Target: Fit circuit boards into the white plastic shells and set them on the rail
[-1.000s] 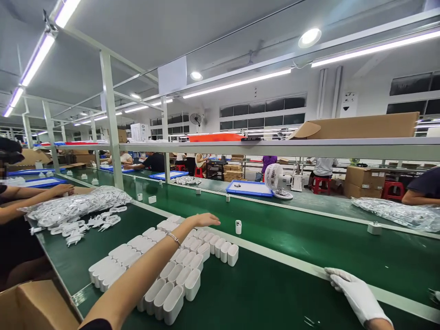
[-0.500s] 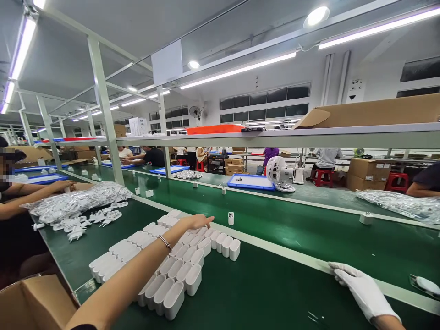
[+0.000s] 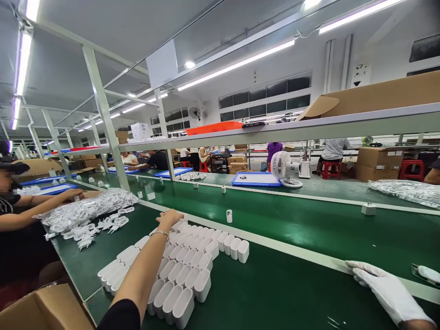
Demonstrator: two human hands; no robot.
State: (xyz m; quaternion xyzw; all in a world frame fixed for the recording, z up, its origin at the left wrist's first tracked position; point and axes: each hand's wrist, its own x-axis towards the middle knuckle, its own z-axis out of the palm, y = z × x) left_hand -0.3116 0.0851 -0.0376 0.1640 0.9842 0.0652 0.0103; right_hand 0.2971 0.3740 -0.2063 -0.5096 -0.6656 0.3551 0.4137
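Observation:
My bare left hand (image 3: 171, 217) reaches over the far edge of several rows of white oval cups (image 3: 183, 305); its fingers point right, bent, and whatever lies beneath them is hidden. A bracelet circles that wrist. On the right, my right hand (image 3: 381, 282) wears a white glove and rests on the pale rail (image 3: 302, 254) along the green belt, fingers extended and nothing visible in them. A small white housing (image 3: 229, 216) stands upright on the belt between the two hands.
A bag of white parts (image 3: 91, 208) and loose plug pieces (image 3: 85, 236) lie at the left, beside a co-worker's arms. A cardboard box (image 3: 48, 307) is at the lower left. Beyond the belt are a blue-rimmed tray (image 3: 256, 179) and a white fan (image 3: 282, 166).
My left hand has moved left along the far side of the cups. The view has shifted, and the gloved right hand still rests at the rail.

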